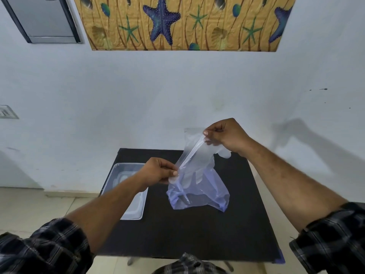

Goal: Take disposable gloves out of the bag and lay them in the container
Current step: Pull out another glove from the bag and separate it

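A thin clear disposable glove [199, 155] is stretched in the air between my two hands. My right hand [227, 136] pinches its upper end, high above the table's far edge. My left hand [160, 172] pinches its lower end, just above the mouth of the bluish plastic bag [199, 196]. The bag rests crumpled on the middle of the black table [197, 234]. A clear plastic container [136, 208] lies at the table's left edge, partly hidden under my left forearm.
The small black table stands against a pale wall. A starfish picture [183, 22] hangs high on the wall. Tiled floor [39, 206] shows to the left of the table.
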